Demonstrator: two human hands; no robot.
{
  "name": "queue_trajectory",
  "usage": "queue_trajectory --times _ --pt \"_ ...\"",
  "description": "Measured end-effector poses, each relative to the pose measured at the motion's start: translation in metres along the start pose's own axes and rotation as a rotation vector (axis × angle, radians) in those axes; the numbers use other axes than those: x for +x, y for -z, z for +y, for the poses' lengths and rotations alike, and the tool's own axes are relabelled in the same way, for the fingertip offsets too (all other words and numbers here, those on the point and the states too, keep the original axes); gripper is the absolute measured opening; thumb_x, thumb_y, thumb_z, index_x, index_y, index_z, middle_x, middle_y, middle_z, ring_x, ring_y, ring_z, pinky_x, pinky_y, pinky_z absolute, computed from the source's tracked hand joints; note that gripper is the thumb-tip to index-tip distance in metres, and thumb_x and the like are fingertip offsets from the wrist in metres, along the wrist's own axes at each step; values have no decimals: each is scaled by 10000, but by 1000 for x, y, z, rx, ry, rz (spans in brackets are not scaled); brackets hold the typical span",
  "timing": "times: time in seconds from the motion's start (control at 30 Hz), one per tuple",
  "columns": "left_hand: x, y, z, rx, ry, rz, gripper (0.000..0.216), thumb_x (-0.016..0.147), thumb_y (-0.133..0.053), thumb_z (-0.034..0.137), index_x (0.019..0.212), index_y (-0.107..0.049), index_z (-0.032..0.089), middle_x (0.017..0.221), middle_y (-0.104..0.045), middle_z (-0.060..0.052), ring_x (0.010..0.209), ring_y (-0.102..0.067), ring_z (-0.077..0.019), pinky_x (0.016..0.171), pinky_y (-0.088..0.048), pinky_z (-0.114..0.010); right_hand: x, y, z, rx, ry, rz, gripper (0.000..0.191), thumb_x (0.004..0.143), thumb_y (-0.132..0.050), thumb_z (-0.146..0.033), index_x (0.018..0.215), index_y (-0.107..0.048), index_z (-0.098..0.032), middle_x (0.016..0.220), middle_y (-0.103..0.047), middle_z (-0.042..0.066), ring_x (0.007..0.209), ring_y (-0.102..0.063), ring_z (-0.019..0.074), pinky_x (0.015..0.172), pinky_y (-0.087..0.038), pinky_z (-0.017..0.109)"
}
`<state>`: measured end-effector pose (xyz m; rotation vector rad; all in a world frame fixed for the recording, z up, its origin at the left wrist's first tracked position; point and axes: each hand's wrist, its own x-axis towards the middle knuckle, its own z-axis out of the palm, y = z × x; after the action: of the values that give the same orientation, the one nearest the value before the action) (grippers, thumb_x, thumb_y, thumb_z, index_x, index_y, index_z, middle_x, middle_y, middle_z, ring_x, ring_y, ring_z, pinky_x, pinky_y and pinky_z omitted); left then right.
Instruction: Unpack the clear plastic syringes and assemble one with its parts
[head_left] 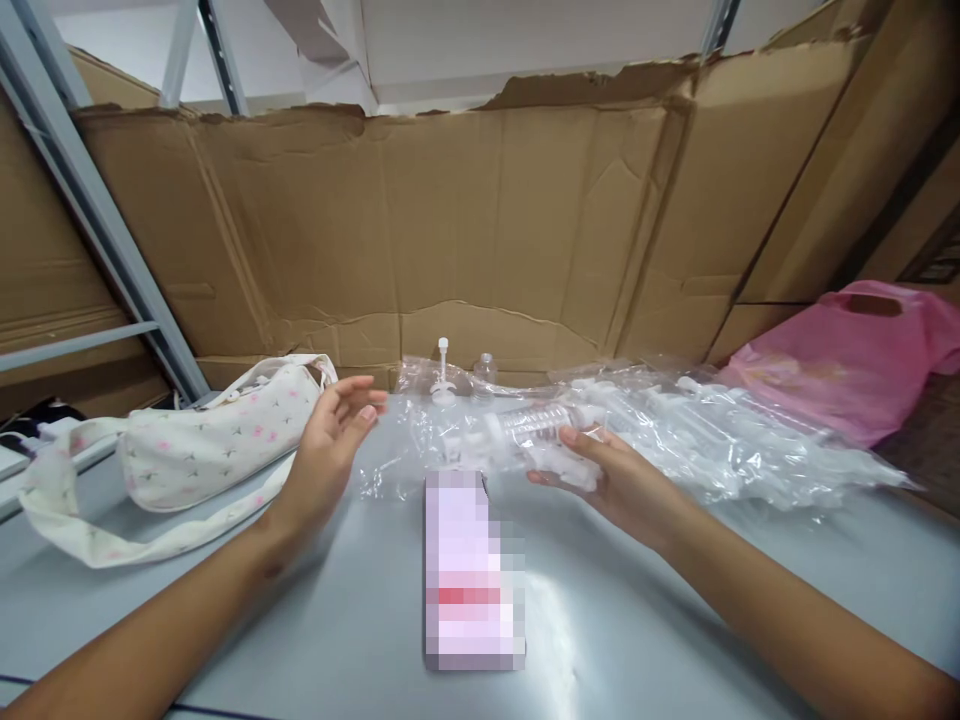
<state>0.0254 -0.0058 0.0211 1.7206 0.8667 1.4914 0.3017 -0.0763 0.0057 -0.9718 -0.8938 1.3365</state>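
Seems to hold clear ribbed bottle (534, 424) between thumb and fingers of right hand (616, 487), mostly left of that thumb tip, long axis roughly sideways toward farther left hand (334, 432), empty with thumb and fingers parted.

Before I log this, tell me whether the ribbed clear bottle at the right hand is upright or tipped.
Tipped: the ribbed clear bottle has its length running sideways in the right hand.
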Motion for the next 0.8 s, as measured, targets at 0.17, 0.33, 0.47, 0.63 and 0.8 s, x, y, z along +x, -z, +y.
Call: queue_trajectory --times 0.17,0.33,0.47,0.63,0.8 --pt "-14 -1 3 595 -871 -269 394 823 -505 69 1182 -515 230 1144 -607 -69 1109 -542 -201 972 -421 -382 -3 -11 1 -9 -19 152 458 714 -747 -347 1098 -514 -261 1299 -526 14 1107 -596 217 920 -559 357" --pt "-23 -10 3 918 -873 -665 430 889 -480 192 1317 -450 218 1382 -478 -88 1315 -363 -261 1059 -326 -447 -6 -14 5 -54 3 47 416 760 -700 -384 1108 -518 -247 1256 -562 32 1129 -579 238 901 -557 389" --pt "-12 -6 -5 958 -648 -603 457 904 -462 281 1358 -420 287 1452 -390 -75 1331 -332 -298 1067 -255 -489 -6 -12 5 -47 13 3 338 782 -669 -407 1043 -532 -242 1225 -576 40 1153 -557 245 915 -541 401" --pt "-2 3 -11 901 -381 -368 434 866 -509 374 1286 -526 268 1225 -592 -123 1212 -439 -348 1057 -173 -509 -6 -9 3 -38 29 34 291 773 -673 -411 988 -551 -257 1184 -577 24 1149 -555 257 909 -542 399" --pt "5 6 -12 691 -170 -263 311 839 -539 351 1098 -658 228 979 -680 -101 1015 -539 -319 1019 -233 -485 -5 -10 3 -42 40 34 297 776 -663 -426 982 -560 -239 1135 -599 42 1127 -563 255 925 -531 411"
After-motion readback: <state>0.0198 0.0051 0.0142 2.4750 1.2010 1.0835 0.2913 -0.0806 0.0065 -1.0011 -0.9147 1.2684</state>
